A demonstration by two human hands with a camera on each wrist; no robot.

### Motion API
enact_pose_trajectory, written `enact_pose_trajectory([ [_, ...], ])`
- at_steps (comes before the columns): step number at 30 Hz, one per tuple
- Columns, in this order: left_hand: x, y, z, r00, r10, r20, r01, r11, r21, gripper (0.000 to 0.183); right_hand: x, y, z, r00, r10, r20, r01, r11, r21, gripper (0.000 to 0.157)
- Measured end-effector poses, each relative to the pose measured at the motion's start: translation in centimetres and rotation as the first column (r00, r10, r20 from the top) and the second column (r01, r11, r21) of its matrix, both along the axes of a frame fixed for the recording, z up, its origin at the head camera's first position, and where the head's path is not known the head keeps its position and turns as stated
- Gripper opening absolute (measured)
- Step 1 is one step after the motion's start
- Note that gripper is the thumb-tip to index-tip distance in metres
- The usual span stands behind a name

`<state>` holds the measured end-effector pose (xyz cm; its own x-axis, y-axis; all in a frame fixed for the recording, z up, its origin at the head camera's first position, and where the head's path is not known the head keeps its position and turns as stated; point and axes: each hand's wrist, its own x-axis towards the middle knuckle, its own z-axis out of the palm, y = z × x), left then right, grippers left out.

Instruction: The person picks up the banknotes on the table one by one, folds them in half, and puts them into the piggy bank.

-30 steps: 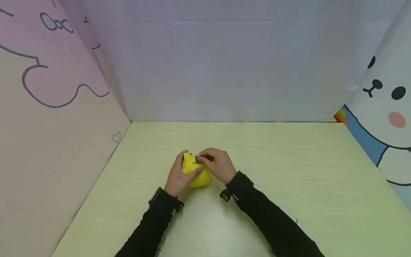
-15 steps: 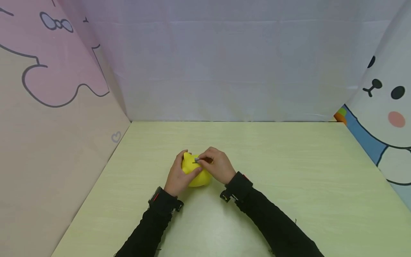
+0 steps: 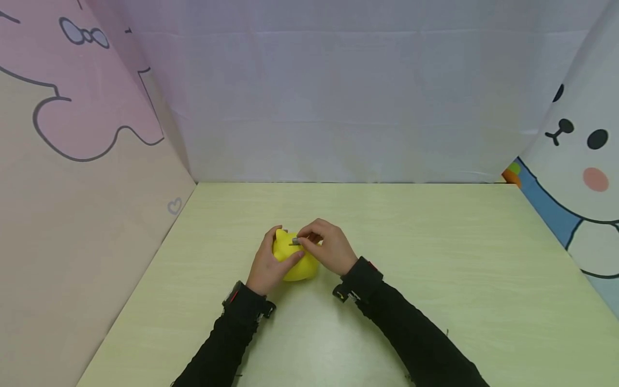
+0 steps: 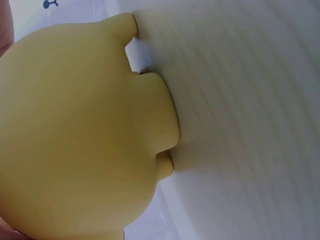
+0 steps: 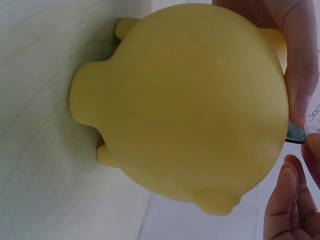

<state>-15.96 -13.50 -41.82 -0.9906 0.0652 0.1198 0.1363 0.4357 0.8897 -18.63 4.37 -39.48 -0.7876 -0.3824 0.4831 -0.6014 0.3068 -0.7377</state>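
A round yellow piggy bank point(image 3: 301, 270) stands upright on its feet on the table, with a slot along its top. My left hand point(image 3: 267, 266) holds it from the left, thumb over the near side and fingers round the far side. Between thumb and fingertips my right hand point(image 3: 332, 248) pinches a small grey-green folded piece, likely a banknote point(image 3: 295, 241), at the slot. In the right wrist view only a short dark strip of the banknote point(image 5: 295, 134) shows above the body. The left wrist view is mostly filled by the yellow body point(image 4: 75, 125).
The pale wooden table point(image 3: 435, 258) spreads around the hands. A white cloth backdrop point(image 3: 338, 107) hangs at its far edge, and cartoon-printed cloths point(image 3: 87, 226) flank both sides.
The grey-green banknote stood taller above the slot a second ago; less of it shows now, as it has gone down. The left hand and piggy bank have hardly moved.
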Motion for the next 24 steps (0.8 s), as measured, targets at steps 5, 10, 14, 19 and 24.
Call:
enact_pose_trajectory([
  [5,-0.07,-0.07,-0.09,1.000,0.001,-0.001,-0.001,1.000,0.002,0.081,0.01,-0.20,-0.02,1.000,-0.002,-0.018,0.002,1.000,0.015,0.006],
  [10,-0.06,-0.08,-0.10,1.000,0.000,-0.003,0.000,1.000,0.005,0.081,-0.06,-0.34,-0.17,1.000,-0.005,-0.028,0.006,1.000,0.024,0.005],
  [14,-0.08,-0.09,-0.05,1.000,-0.002,-0.004,0.002,1.000,0.007,0.081,-0.10,-0.41,-0.25,0.999,-0.009,-0.038,0.010,0.999,0.040,0.005],
  [19,-0.05,-0.05,0.08,1.000,0.000,0.003,0.000,1.000,0.004,0.080,-0.05,-0.51,-0.37,0.999,-0.024,-0.043,0.028,0.995,0.096,0.005],
  [24,0.06,-0.02,0.23,1.000,-0.003,0.008,0.003,1.000,0.005,0.080,-0.07,-0.62,-0.43,0.998,-0.031,-0.046,0.037,0.990,0.137,0.006],
])
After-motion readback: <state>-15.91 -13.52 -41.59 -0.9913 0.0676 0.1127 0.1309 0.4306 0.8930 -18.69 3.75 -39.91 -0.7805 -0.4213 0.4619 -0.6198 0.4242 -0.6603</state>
